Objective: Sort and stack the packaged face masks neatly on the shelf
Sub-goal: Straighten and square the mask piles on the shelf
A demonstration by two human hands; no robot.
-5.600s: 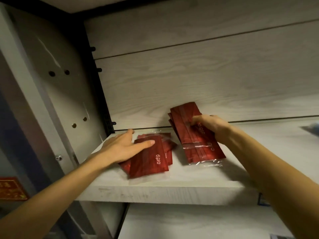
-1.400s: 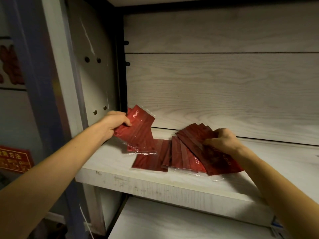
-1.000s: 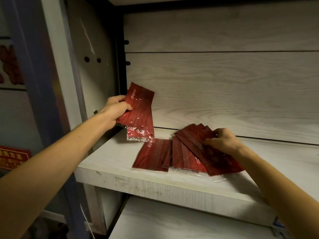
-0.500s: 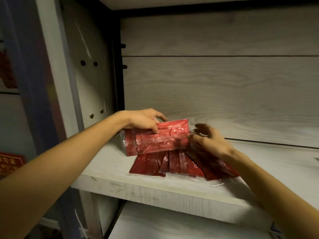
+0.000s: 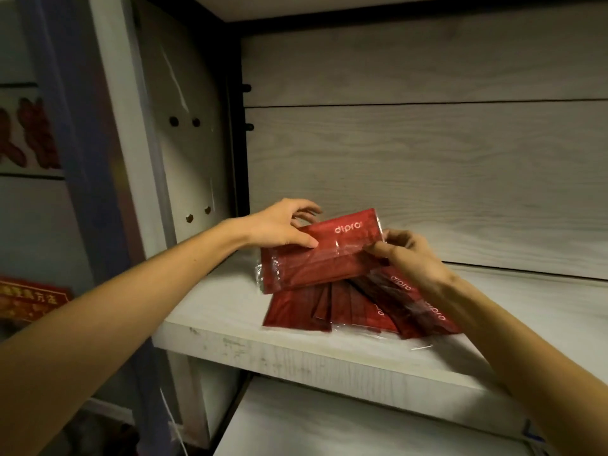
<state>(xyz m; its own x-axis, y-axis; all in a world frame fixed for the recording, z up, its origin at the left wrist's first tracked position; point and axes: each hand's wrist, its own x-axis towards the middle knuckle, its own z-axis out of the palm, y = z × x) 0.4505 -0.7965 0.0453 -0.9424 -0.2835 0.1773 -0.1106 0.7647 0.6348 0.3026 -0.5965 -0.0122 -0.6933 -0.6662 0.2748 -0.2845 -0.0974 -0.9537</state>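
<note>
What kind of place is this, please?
Probably a shop or storeroom: a deep wooden shelf with peg-holed side panel, many identical red packaged masks, and a red printed notice nearby.

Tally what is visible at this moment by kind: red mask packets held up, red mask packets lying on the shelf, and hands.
Red plastic-wrapped mask packets held up: 1 in front; any behind it cannot be told
Red mask packets fanned on the pale wooden shelf: about 5, overlapping
Hands: 2, left hand, right hand
Total: about 8
</note>
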